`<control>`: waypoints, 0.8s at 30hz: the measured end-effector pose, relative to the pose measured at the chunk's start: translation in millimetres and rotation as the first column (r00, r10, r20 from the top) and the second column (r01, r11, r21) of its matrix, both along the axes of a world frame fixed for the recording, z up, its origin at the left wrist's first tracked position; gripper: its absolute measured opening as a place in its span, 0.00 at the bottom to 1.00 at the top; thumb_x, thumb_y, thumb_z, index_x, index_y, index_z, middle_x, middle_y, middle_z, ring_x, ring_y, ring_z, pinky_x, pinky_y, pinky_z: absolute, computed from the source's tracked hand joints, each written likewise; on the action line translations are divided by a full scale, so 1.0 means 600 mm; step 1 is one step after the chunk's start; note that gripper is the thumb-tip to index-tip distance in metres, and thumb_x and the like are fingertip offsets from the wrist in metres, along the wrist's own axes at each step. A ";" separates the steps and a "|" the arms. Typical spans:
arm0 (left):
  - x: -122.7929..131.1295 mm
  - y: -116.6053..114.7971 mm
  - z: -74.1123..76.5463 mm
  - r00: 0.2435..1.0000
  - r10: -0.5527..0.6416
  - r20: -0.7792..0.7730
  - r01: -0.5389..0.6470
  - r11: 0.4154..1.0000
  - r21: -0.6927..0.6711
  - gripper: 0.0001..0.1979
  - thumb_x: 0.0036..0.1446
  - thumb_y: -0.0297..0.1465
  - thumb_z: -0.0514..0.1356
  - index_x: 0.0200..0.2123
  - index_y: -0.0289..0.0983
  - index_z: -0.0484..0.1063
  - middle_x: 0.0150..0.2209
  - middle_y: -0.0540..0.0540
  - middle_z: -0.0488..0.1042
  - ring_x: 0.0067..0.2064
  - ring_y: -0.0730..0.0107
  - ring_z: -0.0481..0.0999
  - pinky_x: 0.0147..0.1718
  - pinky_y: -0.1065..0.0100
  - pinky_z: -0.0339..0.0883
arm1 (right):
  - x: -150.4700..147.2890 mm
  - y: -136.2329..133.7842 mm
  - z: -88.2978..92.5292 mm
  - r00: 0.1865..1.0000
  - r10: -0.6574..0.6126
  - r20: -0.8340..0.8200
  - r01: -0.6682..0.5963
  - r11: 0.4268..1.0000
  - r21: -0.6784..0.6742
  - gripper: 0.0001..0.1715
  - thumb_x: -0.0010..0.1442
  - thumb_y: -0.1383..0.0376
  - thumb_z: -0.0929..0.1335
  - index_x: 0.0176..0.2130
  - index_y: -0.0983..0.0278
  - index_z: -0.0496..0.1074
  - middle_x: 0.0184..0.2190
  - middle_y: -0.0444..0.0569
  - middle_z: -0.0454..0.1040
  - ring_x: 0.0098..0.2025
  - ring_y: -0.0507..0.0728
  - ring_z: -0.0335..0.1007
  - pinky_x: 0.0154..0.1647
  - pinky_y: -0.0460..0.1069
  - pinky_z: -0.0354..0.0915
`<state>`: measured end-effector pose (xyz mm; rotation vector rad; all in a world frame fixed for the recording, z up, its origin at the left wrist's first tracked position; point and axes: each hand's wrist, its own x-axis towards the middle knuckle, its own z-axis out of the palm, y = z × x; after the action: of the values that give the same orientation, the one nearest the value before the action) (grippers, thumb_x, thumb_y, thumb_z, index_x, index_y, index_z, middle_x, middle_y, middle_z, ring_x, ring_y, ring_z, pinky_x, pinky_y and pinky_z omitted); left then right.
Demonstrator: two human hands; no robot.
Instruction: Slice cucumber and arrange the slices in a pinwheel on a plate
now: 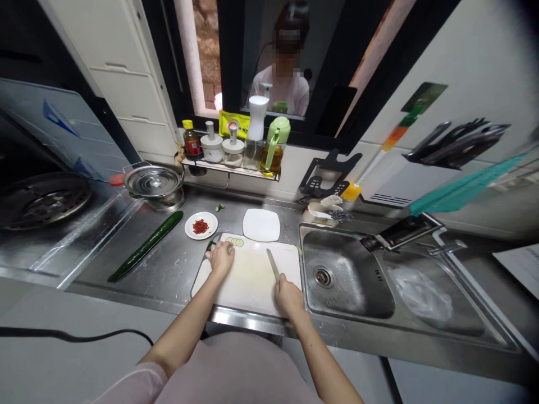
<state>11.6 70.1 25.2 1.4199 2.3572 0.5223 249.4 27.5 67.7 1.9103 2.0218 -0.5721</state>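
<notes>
A white cutting board lies at the counter's front edge. On its left part my left hand is closed over a piece of cucumber, mostly hidden, whose dark green end shows beside the fingers. Several thin cucumber slices rest by the board's far edge, just beyond that hand. My right hand grips a knife by the handle over the board's right side, its blade pointing away and apart from the cucumber.
Left of the board lie a whole cucumber and a white plate of chopped red bits. A square white plate stands behind the board. To the right is the steel sink; bottles fill a rack at the back.
</notes>
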 end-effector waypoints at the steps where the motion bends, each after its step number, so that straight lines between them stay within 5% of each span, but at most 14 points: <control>1: 0.005 0.012 0.004 1.000 -0.022 -0.005 0.022 1.000 -0.006 0.14 0.59 0.37 0.54 0.45 0.46 0.75 0.50 0.43 0.72 0.51 0.53 0.64 0.48 0.54 0.51 | 0.000 0.000 0.000 1.000 0.001 0.003 -0.001 1.000 -0.005 0.20 0.66 0.66 0.54 0.53 0.67 0.62 0.40 0.60 0.77 0.45 0.61 0.74 0.40 0.51 0.62; 7: 0.018 0.065 0.005 0.981 -0.151 -0.119 0.144 0.987 -0.067 0.16 0.59 0.35 0.53 0.48 0.47 0.75 0.52 0.40 0.69 0.53 0.51 0.61 0.47 0.53 0.50 | -0.001 0.000 0.001 1.000 0.004 0.010 -0.004 1.000 0.006 0.20 0.66 0.67 0.54 0.53 0.68 0.62 0.39 0.60 0.77 0.44 0.62 0.75 0.39 0.51 0.62; 13: 0.020 0.072 -0.008 0.942 -0.244 -0.231 0.239 0.970 -0.051 0.15 0.60 0.30 0.51 0.43 0.44 0.77 0.48 0.39 0.71 0.51 0.52 0.62 0.46 0.53 0.49 | 0.000 -0.001 -0.004 1.000 0.005 0.000 -0.005 1.000 0.028 0.19 0.66 0.67 0.54 0.53 0.68 0.63 0.39 0.60 0.77 0.44 0.62 0.75 0.40 0.52 0.62; 24: 0.026 0.055 0.015 0.989 -0.086 0.124 0.097 0.991 -0.090 0.10 0.55 0.34 0.57 0.39 0.46 0.76 0.37 0.50 0.80 0.42 0.63 0.74 0.45 0.60 0.56 | -0.002 0.000 0.004 1.000 -0.012 -0.022 0.012 1.000 -0.005 0.19 0.65 0.69 0.55 0.54 0.68 0.62 0.40 0.61 0.77 0.45 0.61 0.74 0.41 0.52 0.63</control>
<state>27.1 103.1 34.2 1.4058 2.1820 0.4494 248.2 27.4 70.2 1.9226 2.0217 -0.6028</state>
